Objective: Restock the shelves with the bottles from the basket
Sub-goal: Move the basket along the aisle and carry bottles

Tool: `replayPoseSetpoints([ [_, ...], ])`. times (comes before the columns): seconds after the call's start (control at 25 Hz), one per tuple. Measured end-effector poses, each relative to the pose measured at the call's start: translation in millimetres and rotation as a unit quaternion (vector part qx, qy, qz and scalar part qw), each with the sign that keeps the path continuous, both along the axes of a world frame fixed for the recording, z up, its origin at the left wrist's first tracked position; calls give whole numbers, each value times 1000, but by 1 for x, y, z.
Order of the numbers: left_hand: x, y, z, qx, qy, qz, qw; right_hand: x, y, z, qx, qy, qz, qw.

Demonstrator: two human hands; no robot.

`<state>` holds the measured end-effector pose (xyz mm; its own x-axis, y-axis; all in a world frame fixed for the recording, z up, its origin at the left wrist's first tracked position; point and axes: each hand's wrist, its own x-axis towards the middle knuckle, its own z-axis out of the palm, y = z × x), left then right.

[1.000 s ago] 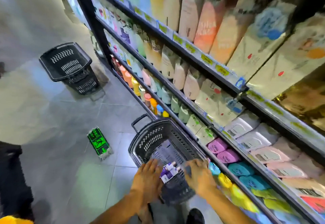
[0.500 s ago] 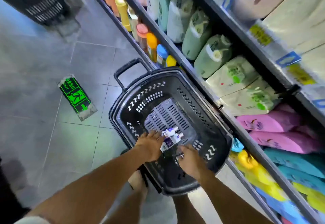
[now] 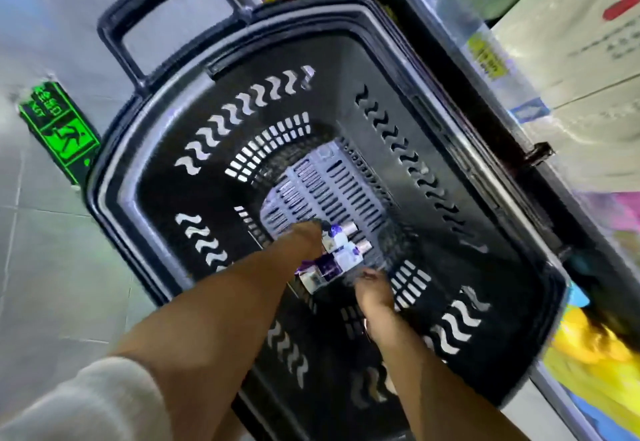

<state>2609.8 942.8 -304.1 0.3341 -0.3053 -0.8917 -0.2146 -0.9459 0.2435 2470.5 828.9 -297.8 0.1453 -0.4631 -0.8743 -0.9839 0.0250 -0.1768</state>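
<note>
- Grey floor tiles [image 3: 52, 285] of a shop aisle carry the black basket [image 3: 214, 122], which stands just beside the shelf [image 3: 485, 70] on the right.
- Fingers of the left hand [image 3: 302, 243] touch the left side of the bottles [image 3: 337, 257]. Blur hides whether they curl round them, so I cannot tell the grip.
- Fingers of the right hand [image 3: 373, 287] meet the cluster's near-right edge, and their state is just as unclear.
- The purple-and-white bottles lie on their sides on the basket's bottom, caps toward the far right.
- The step likely goes best if both hands cup the cluster, squeeze gently and lift straight up past the rim.
- Loose bottles could slip out between the palms.
</note>
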Motion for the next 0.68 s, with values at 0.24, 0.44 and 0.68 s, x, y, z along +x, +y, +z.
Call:
replayPoseSetpoints([
  [0.24, -12, -6, -29, 34, -59, 22, 997, -1, -16, -9, -46, -28, -129, 990],
  [0.44, -13, -4, -21, 10, -47, 64, 997, 6, 4, 2, -78, -41, -125, 988],
  [0.68, 36, 23, 88, -19, -51, 100, 993, 9, 23, 34, -18, -44, -183, 982],
])
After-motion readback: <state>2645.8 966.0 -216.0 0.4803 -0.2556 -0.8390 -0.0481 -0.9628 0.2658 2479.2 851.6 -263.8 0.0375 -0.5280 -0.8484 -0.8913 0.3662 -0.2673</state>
